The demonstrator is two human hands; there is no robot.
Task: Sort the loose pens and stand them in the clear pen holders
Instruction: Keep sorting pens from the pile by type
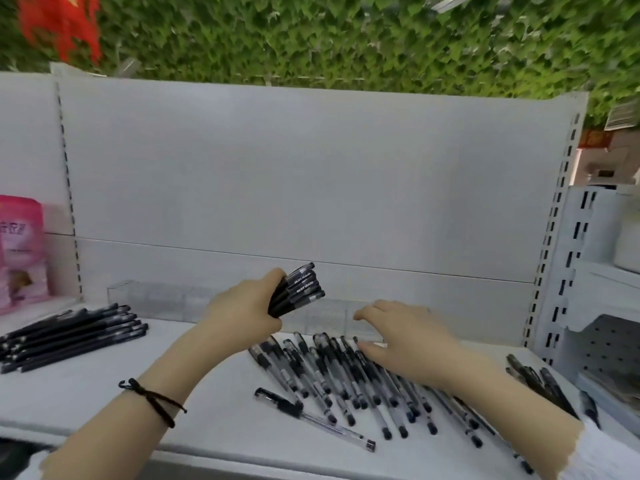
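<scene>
Left grip (242, 308) is clamping a bundle of black pens (299, 287) while right grip (398, 341), held apart, is hovering over loose pens (332, 379); the overfull bundle could be slipping free.

Pink packet (20, 251) cut by left edge; clear pen holders (149, 301) faint, perhaps partly behind right hand (405, 344).

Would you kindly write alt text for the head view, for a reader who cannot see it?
A person's left hand grips a bundle of black pens above a white shelf, while the right hand spreads open over a loose pile of clear-barrelled pens. Behind stand clear plastic pen holders; a row of black pens lies left.
</scene>
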